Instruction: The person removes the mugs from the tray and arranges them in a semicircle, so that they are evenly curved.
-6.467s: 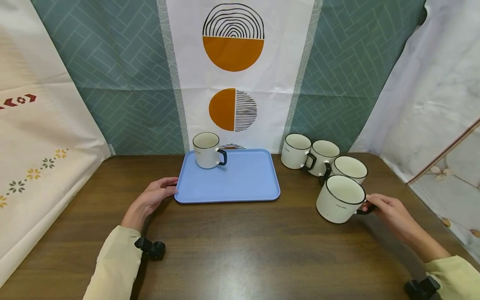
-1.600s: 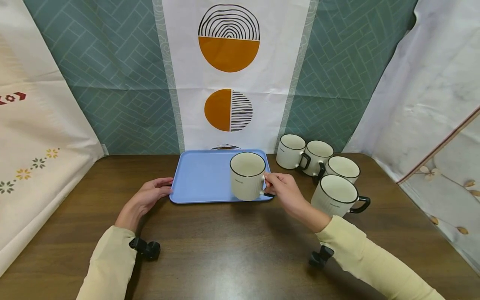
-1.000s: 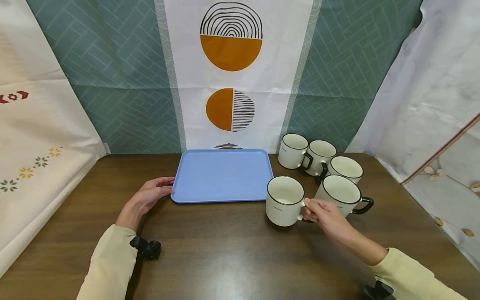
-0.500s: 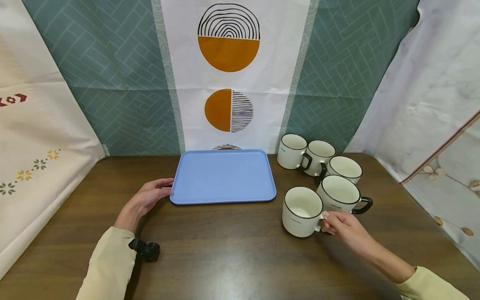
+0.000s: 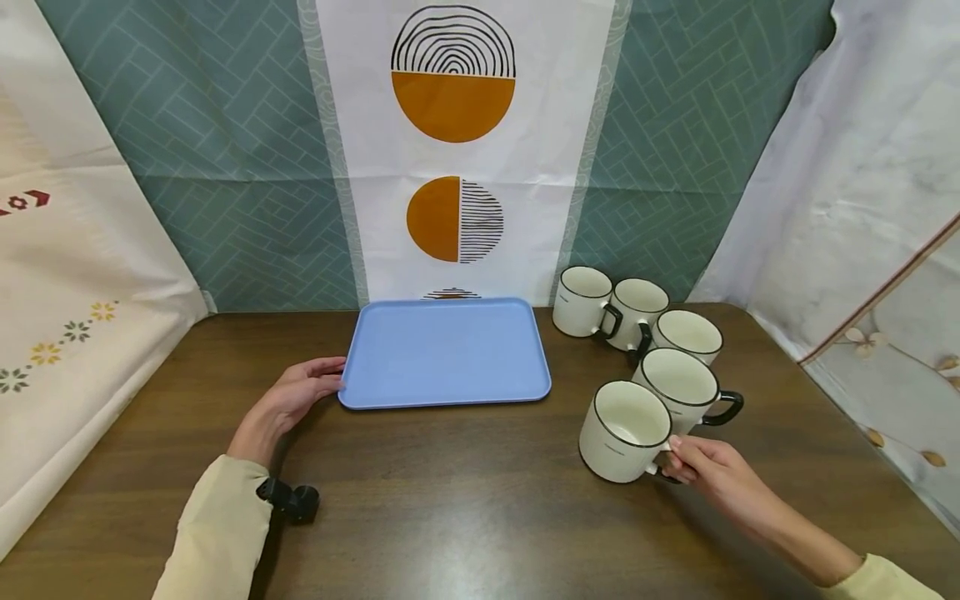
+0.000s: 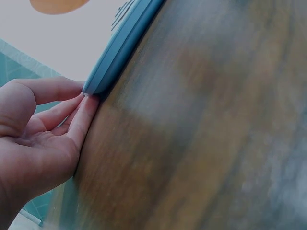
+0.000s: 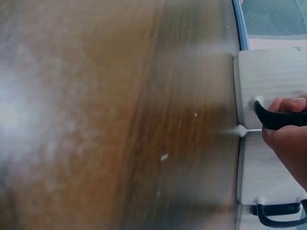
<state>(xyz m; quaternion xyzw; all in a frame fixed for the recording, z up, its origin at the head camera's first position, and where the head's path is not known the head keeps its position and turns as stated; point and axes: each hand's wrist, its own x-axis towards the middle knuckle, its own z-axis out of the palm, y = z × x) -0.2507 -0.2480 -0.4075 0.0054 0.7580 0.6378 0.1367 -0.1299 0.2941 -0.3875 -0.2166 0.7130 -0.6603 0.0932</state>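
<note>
A white enamel-style mug (image 5: 625,432) with a black rim and handle stands upright at the front left of a mug cluster. My right hand (image 5: 708,472) grips its handle, fingers curled round the black loop (image 7: 280,119) in the right wrist view. Close behind it is a matching mug (image 5: 678,387), its handle pointing right. My left hand (image 5: 300,392) lies at the left edge of a blue rectangular tray (image 5: 446,354). In the left wrist view the fairly straight fingers (image 6: 86,112) and thumb touch the tray's rim (image 6: 122,48) near a corner.
Three more such mugs, the back-left one (image 5: 582,302), the middle one (image 5: 636,315) and the right one (image 5: 687,333), stand close together at the table's back right. Green and white cloth (image 5: 480,283) hangs along the back edge of the brown wooden table (image 5: 420,500).
A mug stood on the tray's back left earlier. My right hand has carried it off the tray, rightward and nearer to me, beside the other mugs. The left hand has stayed at the tray.
</note>
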